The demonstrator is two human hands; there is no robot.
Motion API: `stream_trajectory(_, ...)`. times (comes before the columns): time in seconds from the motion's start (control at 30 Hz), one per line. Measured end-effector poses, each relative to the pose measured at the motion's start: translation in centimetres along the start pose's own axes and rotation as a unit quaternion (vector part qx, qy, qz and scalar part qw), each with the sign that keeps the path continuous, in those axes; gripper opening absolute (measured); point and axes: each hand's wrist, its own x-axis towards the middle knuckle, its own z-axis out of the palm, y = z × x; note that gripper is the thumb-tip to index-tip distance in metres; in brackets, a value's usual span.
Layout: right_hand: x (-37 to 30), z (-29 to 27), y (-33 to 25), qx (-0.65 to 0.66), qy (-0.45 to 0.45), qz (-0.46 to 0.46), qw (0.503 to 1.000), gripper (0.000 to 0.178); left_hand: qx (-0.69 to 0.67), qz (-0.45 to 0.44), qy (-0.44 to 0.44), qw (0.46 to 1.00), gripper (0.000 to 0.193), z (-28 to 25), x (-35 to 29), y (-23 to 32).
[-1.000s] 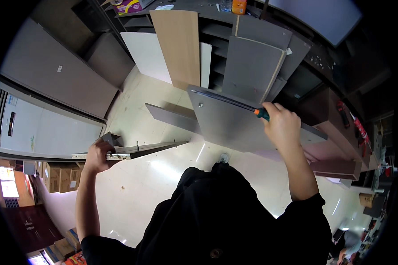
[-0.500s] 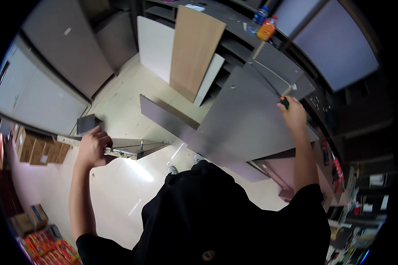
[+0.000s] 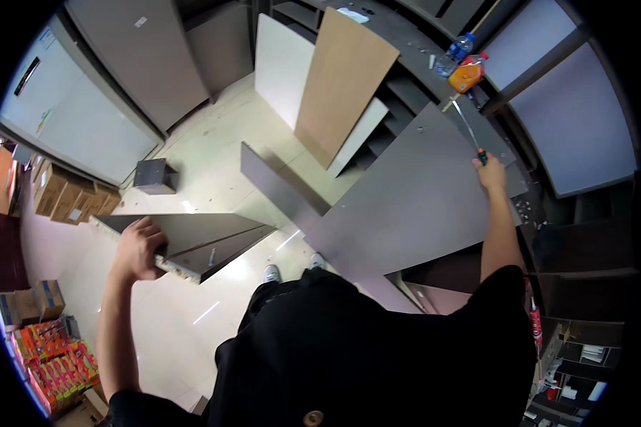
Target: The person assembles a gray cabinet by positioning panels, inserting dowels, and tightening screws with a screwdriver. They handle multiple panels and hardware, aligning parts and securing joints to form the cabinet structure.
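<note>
My left hand (image 3: pixel 137 249) is wrapped round the top edge of a dark grey board (image 3: pixel 192 233), which stands tilted on the floor at the left. Its raw chipboard edge faces me. On the right, my right hand (image 3: pixel 491 174) grips a screwdriver (image 3: pixel 466 121) with a dark handle and orange collar. The long metal shaft points away from me, over the far right part of a large grey panel (image 3: pixel 399 206). Whether the tip touches anything, I cannot tell.
Another grey board (image 3: pixel 278 185) stands on edge ahead. A wood-coloured board (image 3: pixel 345 82) and white board (image 3: pixel 281 71) lean against shelving. A water bottle (image 3: pixel 456 55) and an orange drink bottle (image 3: pixel 468 73) stand at the back right. Cardboard boxes (image 3: pixel 68 192) sit far left.
My left hand has tilted the dark grey board, so more of its face shows. The screwdriver in my right hand has swung to a steeper angle toward the bottles. The whole view has shifted.
</note>
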Motion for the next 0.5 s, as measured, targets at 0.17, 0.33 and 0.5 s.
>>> stream_trajectory(0.17,2.6,-0.4,-0.1,0.029,-0.052,0.007,0.998,0.047,-0.021,-0.015,0.061,0.998,0.028,0.2,0.6,1.5)
stream_trajectory(0.33,3.3,0.4,0.1,0.047,-0.053,-0.014,0.997,0.046,-0.016,-0.032,0.036,0.999,0.029,-0.2,0.8,2.0)
stream_trajectory(0.5,1.9,0.6,0.6,0.005,-0.027,-0.082,0.996,0.055,-0.004,-0.029,0.022,0.999,0.031,-0.2,0.2,1.7)
